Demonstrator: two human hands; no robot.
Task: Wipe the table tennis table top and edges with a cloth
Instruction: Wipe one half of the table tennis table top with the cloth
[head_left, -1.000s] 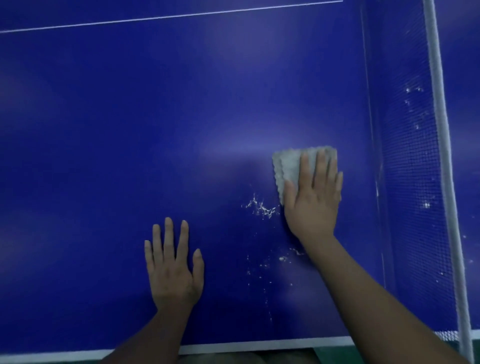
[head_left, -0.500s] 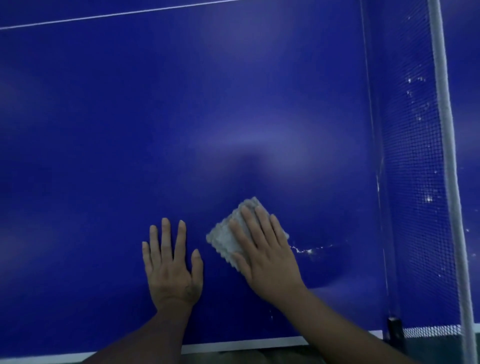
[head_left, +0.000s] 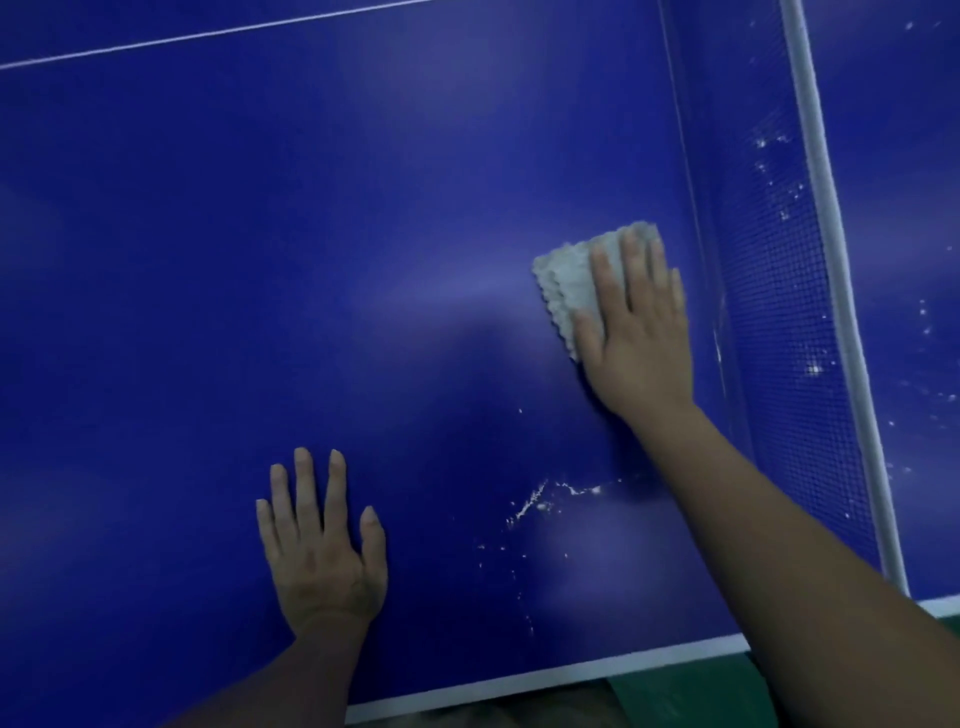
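Blue counter seen from above. At 2 o'clock, near the net, the right hand presses a grey cloth flat, fingers straight. At 7 o'clock the left hand lies flat, released.

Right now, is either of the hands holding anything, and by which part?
Nothing is gripped. The right hand presses flat on the cloth, covering its right side. The left hand rests flat on the table top.
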